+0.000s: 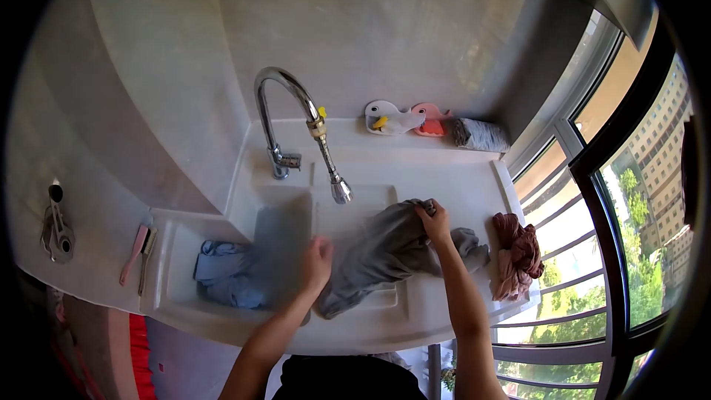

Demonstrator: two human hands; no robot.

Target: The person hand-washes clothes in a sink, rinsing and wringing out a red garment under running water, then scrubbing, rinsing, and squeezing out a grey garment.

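Observation:
A wet grey cloth [378, 252] lies spread over the washboard side of the white sink. My right hand [434, 222] is closed on its upper right end, and part of the cloth bunches to the right of my wrist. Near the left edge of the cloth is my left hand [318, 255], its fingers curled together over the rim between basin and washboard; whether they hold anything is hidden. A blue cloth [226, 274] sits in the basin of cloudy water at the left.
A chrome faucet [289, 81] arches over the sink. Two whale-shaped holders [389, 118] and a rolled grey cloth [480, 135] stand on the back ledge. Reddish-brown cloths [515, 255] are piled at the right edge. Two brushes [135, 255] lie at the left.

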